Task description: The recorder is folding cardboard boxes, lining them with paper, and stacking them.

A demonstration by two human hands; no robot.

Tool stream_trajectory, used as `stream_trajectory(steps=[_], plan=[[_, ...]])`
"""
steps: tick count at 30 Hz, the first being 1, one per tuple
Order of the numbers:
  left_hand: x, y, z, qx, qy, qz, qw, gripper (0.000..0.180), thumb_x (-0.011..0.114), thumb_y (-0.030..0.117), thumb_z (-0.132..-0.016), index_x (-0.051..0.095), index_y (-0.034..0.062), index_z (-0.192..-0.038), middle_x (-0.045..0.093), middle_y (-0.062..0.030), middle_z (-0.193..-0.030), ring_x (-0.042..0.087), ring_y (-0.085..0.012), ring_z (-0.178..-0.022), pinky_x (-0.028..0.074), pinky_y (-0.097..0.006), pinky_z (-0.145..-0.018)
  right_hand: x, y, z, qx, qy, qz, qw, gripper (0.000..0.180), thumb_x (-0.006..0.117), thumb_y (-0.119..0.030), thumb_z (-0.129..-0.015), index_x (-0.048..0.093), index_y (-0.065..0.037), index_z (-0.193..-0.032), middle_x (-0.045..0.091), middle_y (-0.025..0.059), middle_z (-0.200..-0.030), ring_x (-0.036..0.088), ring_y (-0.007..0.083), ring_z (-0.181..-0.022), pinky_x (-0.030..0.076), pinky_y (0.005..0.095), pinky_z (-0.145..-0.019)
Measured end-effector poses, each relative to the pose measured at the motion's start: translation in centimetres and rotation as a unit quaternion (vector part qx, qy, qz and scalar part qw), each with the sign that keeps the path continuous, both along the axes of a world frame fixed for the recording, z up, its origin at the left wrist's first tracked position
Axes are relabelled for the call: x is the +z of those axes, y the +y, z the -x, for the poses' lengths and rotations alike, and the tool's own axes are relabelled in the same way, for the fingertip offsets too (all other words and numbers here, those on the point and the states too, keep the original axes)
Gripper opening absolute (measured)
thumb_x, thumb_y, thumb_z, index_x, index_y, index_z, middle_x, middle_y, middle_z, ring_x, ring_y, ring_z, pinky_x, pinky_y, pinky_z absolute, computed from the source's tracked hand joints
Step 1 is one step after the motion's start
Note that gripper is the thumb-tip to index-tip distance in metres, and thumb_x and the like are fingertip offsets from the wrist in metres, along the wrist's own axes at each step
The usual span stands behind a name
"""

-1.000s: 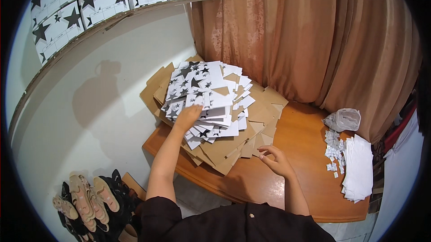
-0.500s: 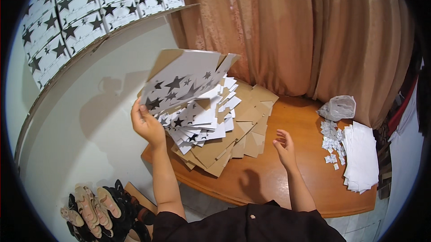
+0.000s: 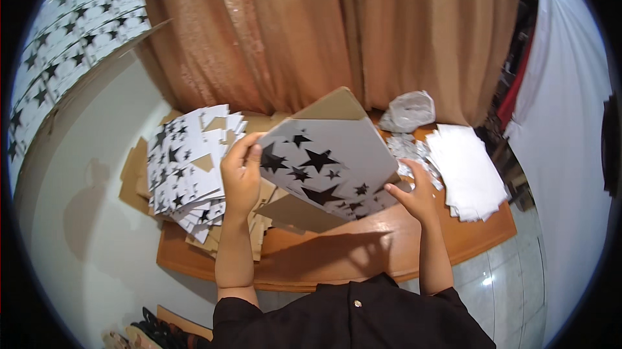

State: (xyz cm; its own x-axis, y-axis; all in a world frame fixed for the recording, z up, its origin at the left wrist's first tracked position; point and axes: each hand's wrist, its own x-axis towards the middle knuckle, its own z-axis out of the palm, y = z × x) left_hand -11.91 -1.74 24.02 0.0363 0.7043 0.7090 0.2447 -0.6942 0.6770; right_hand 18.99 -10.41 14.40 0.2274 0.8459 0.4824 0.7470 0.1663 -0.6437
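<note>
A flat cardboard box blank (image 3: 343, 148), white with black stars and bare brown flaps, is held tilted above the middle of the table. Its left edge is gripped by my left hand (image 3: 241, 180), thumb on the printed face. At the lower right corner, my right hand (image 3: 419, 197) pinches the board between thumb and fingers; part of those fingers is hidden. To the left lies a fanned stack of similar star-printed blanks (image 3: 188, 164), with plain brown cardboard (image 3: 135, 174) beneath and around it.
On the wooden table's (image 3: 304, 258) right are a pile of white sheets (image 3: 468, 171), small silvery packets (image 3: 407, 147) and a clear plastic bag (image 3: 410, 110). Brown curtains (image 3: 278, 38) hang behind. A shelf (image 3: 84, 70) of star-printed boxes is upper left; shoes (image 3: 152, 333) sit lower left.
My left hand has carried the star-printed blank rightward, off the stack to mid-table. My right hand, open and empty before, now grips its corner. The view has turned right.
</note>
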Motion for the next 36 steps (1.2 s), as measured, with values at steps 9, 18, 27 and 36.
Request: stream_trajectory(steps=[9,18,27,36], plan=[[0.4,2.0,-9.8,-0.111,0.110,-0.153,0.976,0.022,0.062,0.014,-0.082,0.062,0.0033,-0.101,0.061,-0.0098,-0.086,0.055,-0.0266,-0.079,0.044,-0.034,-0.075,-5.0,-3.2,-0.9,0.020,0.389,-0.035,0.921,0.033,0.074,-0.022,-0.079,0.064,0.002,-0.099,0.065,0.0050,-0.090,0.058,0.0113,-0.082,0.046,0.0263,-0.072],[0.1,4.3,-9.6,-0.120,0.158,-0.079,0.977,0.024,0.069,0.023,-0.076,0.057,0.0042,-0.085,0.059,-0.0080,-0.080,0.054,-0.0262,-0.075,0.041,-0.036,-0.067,-3.6,-4.3,0.4,-0.023,0.348,-0.016,0.937,0.028,0.069,-0.019,-0.082,0.063,0.002,-0.100,0.064,0.0062,-0.090,0.056,0.0125,-0.081,0.046,0.0272,-0.073],[2.8,5.0,-5.4,-0.209,0.266,-0.016,0.941,0.029,0.076,0.028,-0.071,0.063,0.0024,-0.078,0.059,-0.0063,-0.063,0.054,-0.0147,-0.055,0.041,-0.027,-0.053,-1.0,-4.7,-0.5,-0.026,0.309,0.008,0.951,0.034,0.070,-0.018,-0.080,0.059,0.001,-0.106,0.061,0.0088,-0.101,0.054,0.0151,-0.095,0.043,0.0290,-0.084],[-9.8,7.3,3.3,-0.143,-0.044,0.161,0.976,0.050,0.067,0.041,-0.083,0.060,-0.0025,-0.106,0.063,-0.0035,-0.093,0.055,-0.0109,-0.085,0.043,-0.026,-0.078,-6.1,-1.7,-4.7,-0.169,0.231,-0.130,0.949,0.085,0.075,-0.033,-0.073,0.029,-0.001,-0.136,0.036,0.0182,-0.134,0.034,0.0284,-0.127,0.028,0.0387,-0.104]])
